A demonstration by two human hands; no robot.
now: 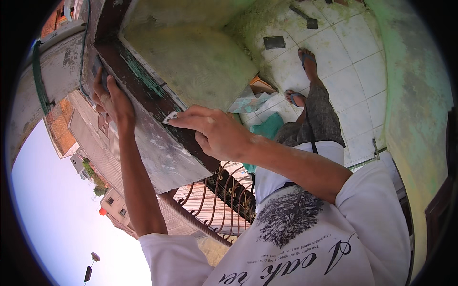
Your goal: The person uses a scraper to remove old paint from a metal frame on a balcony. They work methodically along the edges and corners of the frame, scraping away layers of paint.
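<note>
My left hand (112, 102) is raised at the outer side of a concrete ledge. Its thumb and fingers close about a dark grey flat piece (101, 66), mostly hidden by the wall edge and fingers. A dark brown frame board (152, 102), with worn green paint and pale patches, runs along the ledge. Against this board my right hand (210, 128) presses a small whitish flat piece (169, 117), pinched between thumb and fingers. What exactly this piece is cannot be made out.
Below the ledge's end is a curled metal railing (214, 205), with rooftops beyond. On the white tiled floor (358, 62) lie a dark rectangular block (274, 42) and a flat-headed tool (310, 21). A green cloth or bag (269, 126) and an open carton (262, 86) are near my feet.
</note>
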